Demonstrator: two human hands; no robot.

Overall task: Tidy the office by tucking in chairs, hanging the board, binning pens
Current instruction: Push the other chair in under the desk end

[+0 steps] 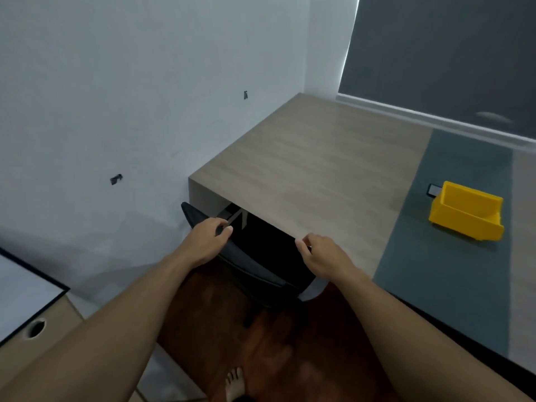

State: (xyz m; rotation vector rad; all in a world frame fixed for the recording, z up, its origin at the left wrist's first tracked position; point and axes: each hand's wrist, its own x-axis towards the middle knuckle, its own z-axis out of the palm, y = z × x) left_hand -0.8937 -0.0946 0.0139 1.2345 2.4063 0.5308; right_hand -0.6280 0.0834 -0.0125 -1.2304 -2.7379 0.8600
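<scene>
A black office chair (252,268) stands pushed against the front edge of the wooden desk (313,169), its seat hidden under the desktop. My left hand (207,240) grips the left end of the chair's curved backrest. At the right end of the backrest, by the desk edge, my right hand (320,258) is curled over the top. A yellow plastic bin (467,211) sits on the grey-green strip at the desk's right side. A white board with a black frame (23,288) lies flat on another desk at the lower left.
The white wall (116,97) carries two small dark hooks (116,179), the higher one (245,95) further right. A dark blind (449,53) covers the window behind the desk. A small white card (434,189) lies behind the bin. My bare foot (235,384) stands on the dark wooden floor.
</scene>
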